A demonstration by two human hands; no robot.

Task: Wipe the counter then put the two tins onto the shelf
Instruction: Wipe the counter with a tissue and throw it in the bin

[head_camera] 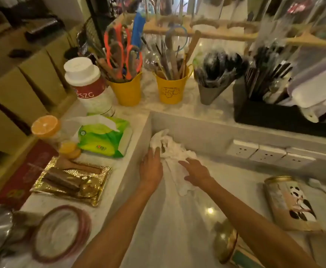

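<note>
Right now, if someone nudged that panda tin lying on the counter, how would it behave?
The panda tin lies on its side, so it would probably roll. The counter looks glossy, so it might also slide. It likely stays rigid.

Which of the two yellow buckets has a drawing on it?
The right yellow bucket, holding brown sticks, has a dark line drawing on its front. The left yellow bucket, holding the orange-handled scissors, is plain.

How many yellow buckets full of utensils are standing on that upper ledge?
2. One yellow bucket stands beside the white-lidded jar, holding scissors; the other yellow bucket stands to its right, holding sticks and brushes. Clutter farther back could hide more.
</note>
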